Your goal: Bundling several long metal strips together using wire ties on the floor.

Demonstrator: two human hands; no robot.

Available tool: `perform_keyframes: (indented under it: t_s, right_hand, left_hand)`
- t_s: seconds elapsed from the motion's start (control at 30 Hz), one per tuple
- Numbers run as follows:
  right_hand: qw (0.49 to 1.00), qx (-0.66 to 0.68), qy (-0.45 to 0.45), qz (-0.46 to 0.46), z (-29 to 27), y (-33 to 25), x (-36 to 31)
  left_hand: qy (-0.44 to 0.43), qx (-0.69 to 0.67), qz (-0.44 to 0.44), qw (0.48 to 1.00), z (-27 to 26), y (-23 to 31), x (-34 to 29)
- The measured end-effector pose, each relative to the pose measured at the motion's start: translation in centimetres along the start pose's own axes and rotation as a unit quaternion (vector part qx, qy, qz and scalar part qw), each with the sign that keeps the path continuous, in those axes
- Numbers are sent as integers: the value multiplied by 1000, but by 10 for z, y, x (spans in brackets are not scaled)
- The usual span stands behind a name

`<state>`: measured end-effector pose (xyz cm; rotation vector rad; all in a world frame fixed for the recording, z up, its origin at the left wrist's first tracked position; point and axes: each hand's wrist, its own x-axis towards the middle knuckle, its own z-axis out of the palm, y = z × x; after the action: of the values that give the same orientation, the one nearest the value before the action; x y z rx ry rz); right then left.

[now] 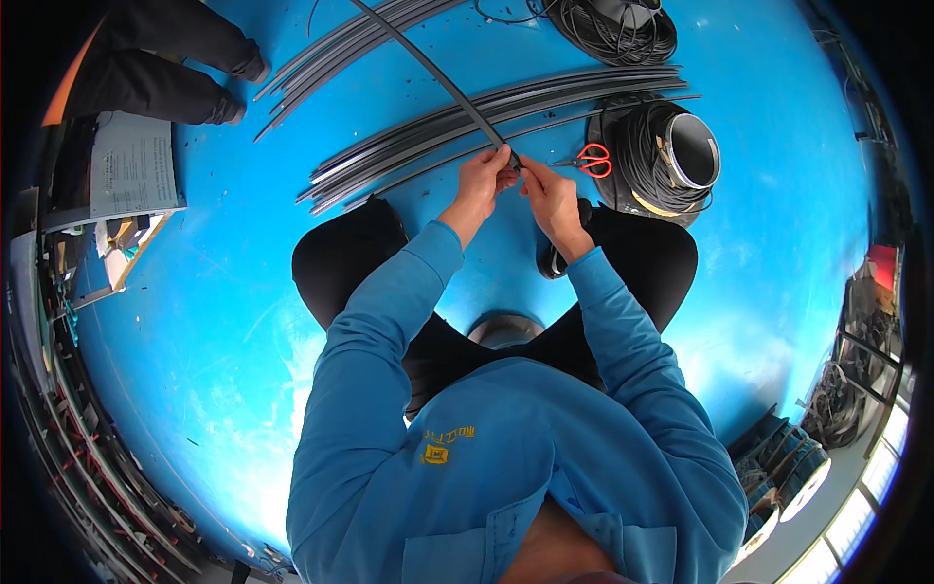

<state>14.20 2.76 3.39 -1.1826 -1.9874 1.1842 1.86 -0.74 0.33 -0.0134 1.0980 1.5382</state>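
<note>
A long, dark grey profile bar (443,83) slants down from the upper edge to my hands. My left hand (479,187) is closed around its near end, thumb on top. Right beside it, my right hand (553,201) is closed in a pinch at the tip of the bar; whatever small piece is between those fingers is too hidden to name. Red-handled scissors (594,161) lie on the floor just right of my right hand. Past them sits a roll of thin black cord (637,146) around a pale, open cylinder (692,151).
Beyond my hands, a bundle of similar bars (409,136) lies across the blue floor (233,292). More bars (341,54) and another black cord roll (623,44) are farther off. A person in dark trousers (165,68) stands at upper left, near a shelf (136,165).
</note>
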Motion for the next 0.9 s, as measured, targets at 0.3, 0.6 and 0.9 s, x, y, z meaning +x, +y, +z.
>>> perform_keyframes:
  t_s: [0.3, 0.6, 0.9]
  right_hand:
    - [992, -114, -56, 7, -12, -8, -9]
    - [992, -115, -10, -59, 4, -1, -7]
    - [988, -147, -26, -42, -8, 2, 13]
  left_hand:
    - [-5, 5, 3, 1000, -10, 1, 0]
    - [-9, -19, -8, 1000, -10, -3, 3]
    - [-18, -21, -4, 1000, -18, -14, 0]
